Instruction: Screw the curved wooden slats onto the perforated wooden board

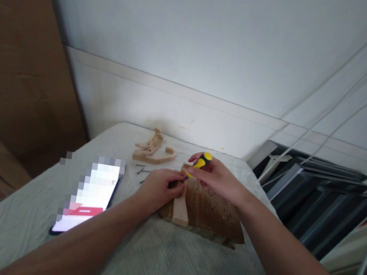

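Note:
My right hand (217, 176) is closed round a screwdriver with a yellow and black handle (201, 161), its tip pointing down and left. My left hand (158, 188) pinches something small at the screwdriver's tip, too small to name. Both hands work at the top of a light wooden bar (180, 212) that lies on a brown slatted wooden panel (209, 209) on the bed.
Curved light wooden pieces (153, 149) lie further back on the pale quilted bed cover (157, 259). Loose screws (141, 170) lie beside them. A phone with a lit screen (88, 199) lies at the left. Dark panels (317, 196) lean at the right; white cables (347, 112) hang there.

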Available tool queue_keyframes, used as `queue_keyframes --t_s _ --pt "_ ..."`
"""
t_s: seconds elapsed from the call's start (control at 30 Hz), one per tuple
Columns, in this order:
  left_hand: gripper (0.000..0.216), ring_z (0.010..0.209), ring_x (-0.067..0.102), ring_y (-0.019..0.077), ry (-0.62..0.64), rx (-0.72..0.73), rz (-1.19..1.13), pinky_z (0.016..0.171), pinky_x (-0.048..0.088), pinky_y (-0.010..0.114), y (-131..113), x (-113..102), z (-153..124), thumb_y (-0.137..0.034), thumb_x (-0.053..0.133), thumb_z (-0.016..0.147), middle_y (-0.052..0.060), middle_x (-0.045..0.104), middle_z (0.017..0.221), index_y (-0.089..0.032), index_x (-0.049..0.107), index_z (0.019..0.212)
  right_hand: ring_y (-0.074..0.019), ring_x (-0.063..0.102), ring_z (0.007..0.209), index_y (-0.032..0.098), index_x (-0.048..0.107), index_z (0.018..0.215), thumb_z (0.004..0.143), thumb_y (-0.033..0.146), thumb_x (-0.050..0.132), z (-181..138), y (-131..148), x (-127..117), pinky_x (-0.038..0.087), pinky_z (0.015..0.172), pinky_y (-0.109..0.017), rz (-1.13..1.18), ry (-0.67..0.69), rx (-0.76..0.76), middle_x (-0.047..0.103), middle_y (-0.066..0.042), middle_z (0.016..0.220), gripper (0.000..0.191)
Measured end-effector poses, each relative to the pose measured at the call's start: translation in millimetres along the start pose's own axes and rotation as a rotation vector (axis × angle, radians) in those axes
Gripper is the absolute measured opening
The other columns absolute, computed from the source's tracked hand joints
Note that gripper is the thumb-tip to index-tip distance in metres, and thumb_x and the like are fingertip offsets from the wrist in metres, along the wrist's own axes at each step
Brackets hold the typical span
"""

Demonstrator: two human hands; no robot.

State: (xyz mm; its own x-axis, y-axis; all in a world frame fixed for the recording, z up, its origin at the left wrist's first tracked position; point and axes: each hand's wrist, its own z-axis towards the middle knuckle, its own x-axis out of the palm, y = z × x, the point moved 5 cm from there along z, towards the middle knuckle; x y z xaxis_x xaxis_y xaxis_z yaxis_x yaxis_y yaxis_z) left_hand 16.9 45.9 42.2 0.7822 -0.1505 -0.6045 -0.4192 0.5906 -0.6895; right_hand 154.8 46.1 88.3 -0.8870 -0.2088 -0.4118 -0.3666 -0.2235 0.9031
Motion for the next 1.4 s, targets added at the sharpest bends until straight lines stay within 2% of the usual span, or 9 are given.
queue_keyframes --t_s 0.13,0.3,0.43,0.57,0.73,0.83,1.0,1.17,1.4 --pt "0.022 0.099 0.068 0.0202 -0.068 -0.016 0.019 0.089 0.05 0.033 1.4 -2.3 -1.1 -0.025 0.063 0.081 0.004 0.073 0.109 -0.022 0.073 0.101 -0.0074 0.042 0.047 0.02 0.06 0.086 0.074 0.037 0.065 -1.6 1.4 -7.1 0.032 0.044 -0.022 -0.019 -0.019 0.014 0.054 0.004 0.064 0.022" --pt "0.021 0.099 0.068 0.0212 -0.064 -0.051 0.036 0.091 0.051 0.036 3.0 -1.4 -1.1 -0.026 0.062 0.081 0.006 0.073 0.108 -0.021 0.074 0.098 -0.0077 0.041 0.042 0.019 0.057 0.081 0.073 0.046 0.069 4.0 -7.9 -10.1 0.032 0.041 -0.022 -0.011 -0.081 0.069 0.048 0.007 0.051 0.03" --pt "0.021 0.102 0.068 0.0214 -0.042 -0.054 0.028 0.094 0.05 0.037 1.1 -1.8 0.1 -0.026 0.062 0.082 0.006 0.073 0.109 -0.02 0.075 0.097 -0.0095 0.052 0.055 0.017 0.06 0.081 0.074 0.035 0.068 5.5 -6.2 -9.8 0.044 0.053 -0.024 0.117 -0.001 -0.001 0.061 0.001 0.07 0.021" --pt "0.021 0.102 0.068 0.0207 -0.023 -0.041 0.003 0.094 0.052 0.036 -0.1 -1.8 0.9 -0.024 0.061 0.082 0.006 0.073 0.108 -0.02 0.075 0.098 -0.0118 0.057 0.065 0.017 0.062 0.087 0.074 0.03 0.066 5.1 -3.8 -8.0 0.047 0.06 -0.027 0.131 0.077 -0.056 0.065 -0.003 0.084 0.019" --pt "0.022 0.101 0.068 0.021 -0.036 -0.049 0.01 0.095 0.052 0.037 1.0 -2.4 0.5 -0.024 0.063 0.08 0.007 0.073 0.108 -0.021 0.075 0.099 -0.0152 0.057 0.067 0.019 0.057 0.081 0.071 0.043 0.072 7.2 -8.4 -10.0 0.046 0.061 -0.03 -0.129 -0.151 -0.031 0.064 -0.003 0.076 0.03" --pt "0.022 0.102 0.068 0.0208 -0.039 -0.053 0.014 0.094 0.052 0.036 0.7 -2.1 -0.3 -0.023 0.062 0.081 0.007 0.073 0.109 -0.02 0.075 0.098 -0.0154 0.057 0.069 0.019 0.057 0.084 0.072 0.045 0.071 6.9 -7.8 -9.1 0.045 0.06 -0.029 -0.166 -0.211 -0.053 0.064 -0.003 0.079 0.032" --pt "0.02 0.102 0.068 0.0199 -0.05 -0.043 0.005 0.095 0.052 0.036 1.4 -1.0 -1.8 -0.023 0.063 0.081 0.006 0.072 0.109 -0.022 0.075 0.097 -0.012 0.052 0.056 0.018 0.061 0.088 0.076 0.045 0.066 7.1 -11.7 -10.8 0.039 0.05 -0.026 -0.128 -0.152 0.011 0.062 -0.002 0.071 0.03" --pt "0.022 0.104 0.067 0.0192 -0.027 -0.049 -0.003 0.096 0.051 0.034 2.3 -1.2 -2.4 -0.025 0.062 0.082 0.007 0.072 0.111 -0.02 0.074 0.1 -0.0133 0.055 0.065 0.017 0.063 0.104 0.072 0.033 0.068 6.3 -8.2 -13.1 0.043 0.054 -0.026 0.076 -0.094 -0.006 0.067 -0.006 0.087 0.036" --pt "0.022 0.104 0.067 0.0188 -0.023 -0.019 -0.005 0.095 0.051 0.034 3.9 -0.3 -3.5 -0.026 0.061 0.083 0.005 0.072 0.111 -0.022 0.074 0.1 -0.0137 0.053 0.064 0.02 0.063 0.084 0.075 0.032 0.063 3.1 0.6 -11.3 0.041 0.058 -0.028 0.026 0.006 -0.025 0.066 -0.003 0.08 0.015"
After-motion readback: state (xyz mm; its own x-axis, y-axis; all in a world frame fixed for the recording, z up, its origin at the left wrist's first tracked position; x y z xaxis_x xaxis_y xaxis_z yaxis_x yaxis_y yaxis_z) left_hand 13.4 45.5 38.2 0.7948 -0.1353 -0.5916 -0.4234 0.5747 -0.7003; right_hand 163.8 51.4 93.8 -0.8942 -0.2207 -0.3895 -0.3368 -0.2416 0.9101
